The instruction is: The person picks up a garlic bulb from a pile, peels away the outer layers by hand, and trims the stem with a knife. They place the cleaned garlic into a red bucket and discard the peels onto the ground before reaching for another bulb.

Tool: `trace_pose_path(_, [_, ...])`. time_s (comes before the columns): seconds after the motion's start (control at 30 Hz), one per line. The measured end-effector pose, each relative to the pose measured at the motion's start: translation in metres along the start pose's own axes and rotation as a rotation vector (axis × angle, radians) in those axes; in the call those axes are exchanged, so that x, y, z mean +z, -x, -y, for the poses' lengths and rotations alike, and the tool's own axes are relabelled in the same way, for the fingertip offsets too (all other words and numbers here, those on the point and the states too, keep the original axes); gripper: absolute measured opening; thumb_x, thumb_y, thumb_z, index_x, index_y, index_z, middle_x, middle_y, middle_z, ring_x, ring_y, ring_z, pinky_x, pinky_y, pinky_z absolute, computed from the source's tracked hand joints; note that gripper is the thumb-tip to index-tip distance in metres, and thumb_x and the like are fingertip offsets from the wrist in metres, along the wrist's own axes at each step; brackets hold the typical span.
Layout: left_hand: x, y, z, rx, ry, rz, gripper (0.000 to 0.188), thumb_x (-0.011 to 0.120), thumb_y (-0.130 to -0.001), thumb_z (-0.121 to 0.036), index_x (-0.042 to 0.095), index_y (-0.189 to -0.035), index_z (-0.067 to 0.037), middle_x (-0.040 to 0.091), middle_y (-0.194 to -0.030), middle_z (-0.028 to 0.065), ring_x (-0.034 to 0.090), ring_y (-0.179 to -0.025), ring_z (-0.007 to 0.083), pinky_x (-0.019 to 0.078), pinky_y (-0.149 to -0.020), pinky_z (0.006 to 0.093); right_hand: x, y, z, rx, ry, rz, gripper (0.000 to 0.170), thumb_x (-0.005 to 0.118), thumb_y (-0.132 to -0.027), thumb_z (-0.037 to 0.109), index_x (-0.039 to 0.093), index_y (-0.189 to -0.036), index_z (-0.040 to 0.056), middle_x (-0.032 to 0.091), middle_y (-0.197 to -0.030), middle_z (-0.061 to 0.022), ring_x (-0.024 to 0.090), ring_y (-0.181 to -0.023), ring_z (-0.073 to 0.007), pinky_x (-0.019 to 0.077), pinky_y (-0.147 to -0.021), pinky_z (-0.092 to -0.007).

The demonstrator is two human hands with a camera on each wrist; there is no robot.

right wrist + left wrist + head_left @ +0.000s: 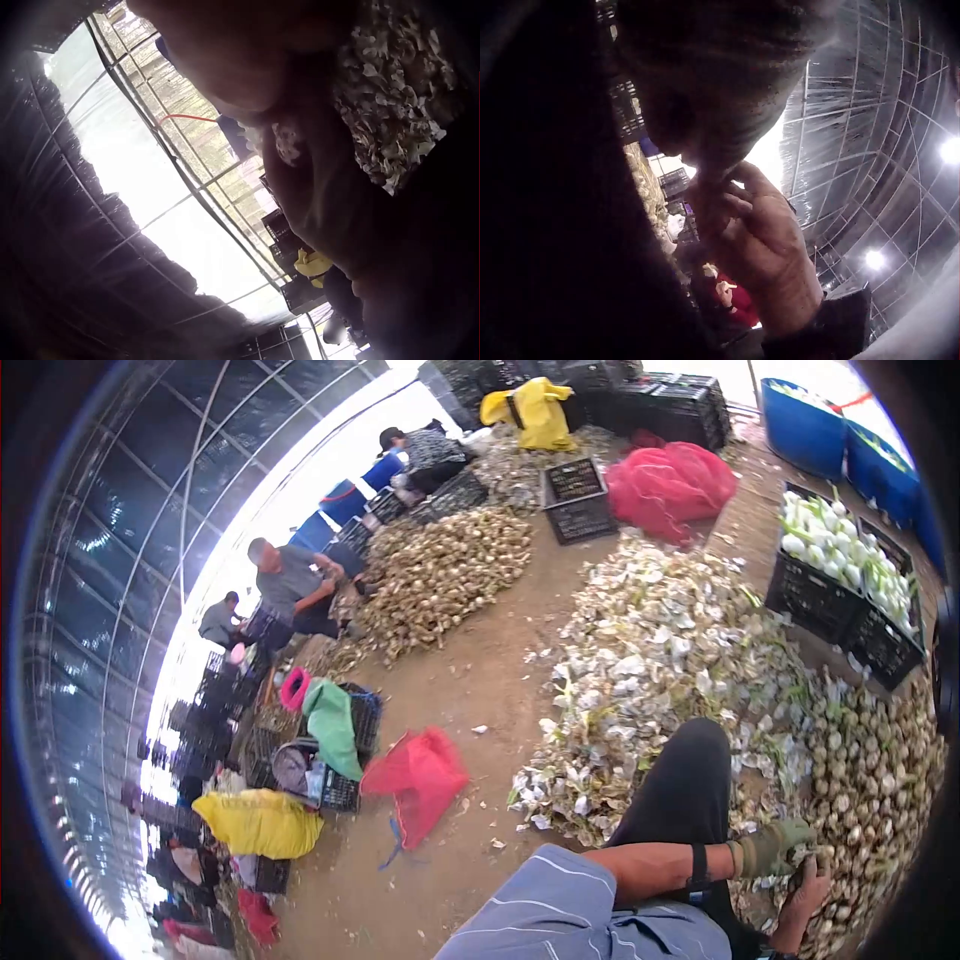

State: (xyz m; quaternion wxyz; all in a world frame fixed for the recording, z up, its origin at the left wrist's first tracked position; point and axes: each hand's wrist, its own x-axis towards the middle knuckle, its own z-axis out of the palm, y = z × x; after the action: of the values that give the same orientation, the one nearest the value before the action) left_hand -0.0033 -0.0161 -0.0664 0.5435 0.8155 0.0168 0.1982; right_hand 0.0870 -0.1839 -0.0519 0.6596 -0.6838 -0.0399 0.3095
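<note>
My left hand (772,849), in a greenish work glove with a black band at the wrist, meets my bare right hand (806,897) over the heap of bulbs. Between the two hands is a small pale bulb (286,142), mostly covered by fingers; both hands have their fingers curled at it. In the left wrist view the bare right hand (761,240) bends its fingers in toward the dark glove. Small brownish bulbs (865,780), onion- or garlic-like, lie heaped right beside the hands.
A wide pile of pale peelings (650,660) spreads beyond my knee (690,760). Black crates (815,590) of white bulbs with green stems stand at the right, near blue tubs (803,430). Red net sacks (420,780) lie on the floor. Other people (300,585) work around another bulb heap.
</note>
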Motion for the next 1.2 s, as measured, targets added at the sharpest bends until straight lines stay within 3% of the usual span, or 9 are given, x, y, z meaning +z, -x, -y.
trace_pose_path(0.17, [-0.006,0.002,0.011,-0.121,0.099,0.111,0.072,0.083,-0.065,-0.02,0.053,-0.129,-0.006,0.053,-0.127,0.019,0.05,-0.118,0.0407,0.0421,-0.098,0.0491,0.009,-0.006,-0.006,-0.002,0.028,0.051,0.061,0.058,-0.098,0.021,0.03,-0.146,-0.0044,0.056,-0.109,-0.0122,0.057,-0.095,-0.0197,0.049,-0.08,-0.0375])
trace_pose_path(0.47, [-0.031,0.004,-0.017,-0.242,0.466,0.076,0.055,0.076,-0.067,-0.025,0.065,-0.116,-0.003,0.067,-0.095,0.0068,0.06,-0.086,0.0147,0.0492,-0.076,0.0328,-0.014,-0.034,-0.028,-0.142,0.246,0.151,0.035,0.059,-0.098,0.027,0.052,-0.116,-0.0016,0.056,-0.1,-0.009,0.056,-0.089,-0.0167,0.0482,-0.078,-0.0369])
trace_pose_path(0.57, [-0.039,0.002,-0.023,-0.49,0.564,0.193,0.058,0.076,-0.066,-0.025,0.064,-0.119,-0.004,0.068,-0.095,0.0059,0.061,-0.083,0.0151,0.0496,-0.073,0.0331,-0.008,-0.026,-0.009,-0.111,0.306,0.23,0.032,0.055,-0.101,0.028,0.053,-0.116,-0.0001,0.056,-0.103,-0.0101,0.055,-0.092,-0.0181,0.0475,-0.081,-0.0388])
trace_pose_path(0.77, [-0.013,0.004,0.007,-0.448,0.648,0.143,0.059,0.072,-0.07,-0.023,0.061,-0.124,-0.001,0.065,-0.088,0.0053,0.06,-0.078,0.015,0.0496,-0.07,0.0327,0.029,0.007,0.028,-0.095,0.302,0.159,0.031,0.053,-0.103,0.023,0.051,-0.12,-0.0024,0.057,-0.105,-0.0105,0.056,-0.091,-0.0173,0.0478,-0.078,-0.0329])
trace_pose_path(0.87, [-0.017,-0.002,-0.006,-0.6,0.757,-0.019,0.052,0.07,-0.073,-0.02,0.06,-0.121,0.0,0.064,-0.091,0.0062,0.058,-0.08,0.0145,0.0488,-0.069,0.0331,0.024,-0.005,0.007,-0.162,0.189,0.169,0.04,0.051,-0.102,0.038,0.055,-0.117,0.0007,0.056,-0.103,-0.0142,0.056,-0.091,-0.0266,0.0451,-0.083,-0.0496])
trace_pose_path(1.0, [-0.001,-0.004,0.037,-0.704,1.064,-0.079,0.032,0.065,-0.083,-0.022,0.064,-0.108,-0.002,0.062,-0.093,0.0071,0.057,-0.078,0.0145,0.0465,-0.064,0.0337,0.011,-0.011,0.006,-0.385,0.576,0.161,0.027,0.052,-0.103,0.021,0.053,-0.119,-0.0012,0.055,-0.108,-0.0118,0.055,-0.095,-0.0213,0.0461,-0.085,-0.0365])
trace_pose_path(1.03, [-0.002,0.0,0.04,-0.472,0.966,-0.059,0.028,0.063,-0.084,-0.02,0.065,-0.106,-0.003,0.063,-0.096,0.008,0.06,-0.082,0.0162,0.0482,-0.067,0.0344,0.002,-0.014,0.001,-0.424,0.644,0.169,0.026,0.052,-0.102,0.019,0.053,-0.119,-0.0014,0.055,-0.109,-0.0122,0.055,-0.096,-0.0217,0.0458,-0.086,-0.0367])
trace_pose_path(1.13, [-0.015,0.002,0.031,-0.856,1.175,0.11,0.028,0.063,-0.084,-0.02,0.066,-0.107,-0.003,0.064,-0.1,0.0094,0.062,-0.089,0.0184,0.0502,-0.075,0.0337,-0.012,-0.016,0.013,-0.346,0.709,0.341,0.029,0.052,-0.099,0.014,0.053,-0.122,-0.0021,0.054,-0.115,-0.0146,0.054,-0.104,-0.0253,0.0433,-0.093,-0.039])
trace_pose_path(1.2, [0.02,0.007,0.074,-0.512,0.796,-0.033,0.028,0.061,-0.088,-0.022,0.066,-0.109,-0.004,0.065,-0.101,0.0098,0.063,-0.092,0.0201,0.0514,-0.077,0.0348,-0.017,-0.022,0.014,-0.437,0.717,0.389,0.03,0.054,-0.097,0.015,0.054,-0.121,-0.0024,0.056,-0.116,-0.0166,0.055,-0.107,-0.0301,0.0424,-0.096,-0.043])
